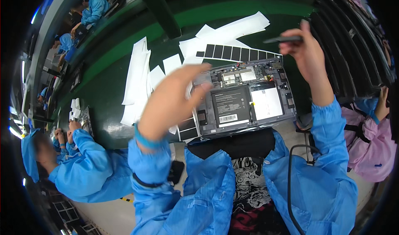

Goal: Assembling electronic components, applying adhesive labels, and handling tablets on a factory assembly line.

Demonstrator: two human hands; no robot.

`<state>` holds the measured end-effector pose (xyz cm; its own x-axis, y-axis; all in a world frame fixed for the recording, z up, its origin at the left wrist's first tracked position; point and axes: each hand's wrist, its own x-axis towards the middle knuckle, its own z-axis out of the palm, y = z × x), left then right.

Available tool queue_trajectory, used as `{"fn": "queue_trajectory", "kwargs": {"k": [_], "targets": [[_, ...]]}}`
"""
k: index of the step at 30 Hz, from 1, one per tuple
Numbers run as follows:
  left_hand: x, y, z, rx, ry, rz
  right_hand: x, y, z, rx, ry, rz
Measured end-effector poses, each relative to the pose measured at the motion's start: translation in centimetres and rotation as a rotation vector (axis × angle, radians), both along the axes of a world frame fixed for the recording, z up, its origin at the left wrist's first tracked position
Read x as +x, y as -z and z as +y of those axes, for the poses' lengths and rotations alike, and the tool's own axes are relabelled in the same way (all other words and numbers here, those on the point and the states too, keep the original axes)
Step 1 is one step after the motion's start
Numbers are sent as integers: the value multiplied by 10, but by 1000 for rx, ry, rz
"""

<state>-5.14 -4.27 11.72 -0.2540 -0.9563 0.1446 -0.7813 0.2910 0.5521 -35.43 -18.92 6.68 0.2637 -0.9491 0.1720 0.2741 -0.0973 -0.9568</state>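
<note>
In front of me lies an opened laptop chassis (pixel 245 130), its inside facing up. A black battery pack (pixel 230 104) with a printed label sits in it beside a white-faced block (pixel 267 102), and a circuit board (pixel 241 76) runs along the far side. My left hand (pixel 170 100), smeared by motion, hovers over the chassis's left edge, thumb and fingers apart, with nothing visible between them. Raised beyond the far right corner, my right hand (pixel 305 52) grips a slim dark tool (pixel 289 39) whose thin tip points left; blur hides its exact kind.
Black rectangular stickers on a white sheet (pixel 237 52) lie behind the chassis; another sticker sheet (pixel 188 130) is at its left. White paper sheets (pixel 135 77) spread across the green table (pixel 110 106). Dark slotted racks (pixel 349 48) stand right. Co-workers sit left (pixel 89 164) and right (pixel 370 139).
</note>
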Motion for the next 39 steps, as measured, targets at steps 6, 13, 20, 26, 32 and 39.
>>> {"fn": "queue_trajectory", "kwargs": {"k": [6, 13, 20, 26, 32, 39], "targets": [[73, 96, -88, -107, 40, -184, 118, 7, -37, -44, -219, 251], [70, 117, -97, -90, 76, -361, 151, 45, -62, -97, -284, 395], [73, 123, -96, -223, 102, -293, 151, 53, -66, -106, -325, 463], [74, 125, -98, -194, 128, -344, 155, 44, -58, -93, -332, 562], [74, 125, -99, -203, 126, -287, 159, 49, -56, -131, -340, 570], [76, 127, -102, -230, 151, -238, 163, 53, -55, -143, -292, 527]]}}
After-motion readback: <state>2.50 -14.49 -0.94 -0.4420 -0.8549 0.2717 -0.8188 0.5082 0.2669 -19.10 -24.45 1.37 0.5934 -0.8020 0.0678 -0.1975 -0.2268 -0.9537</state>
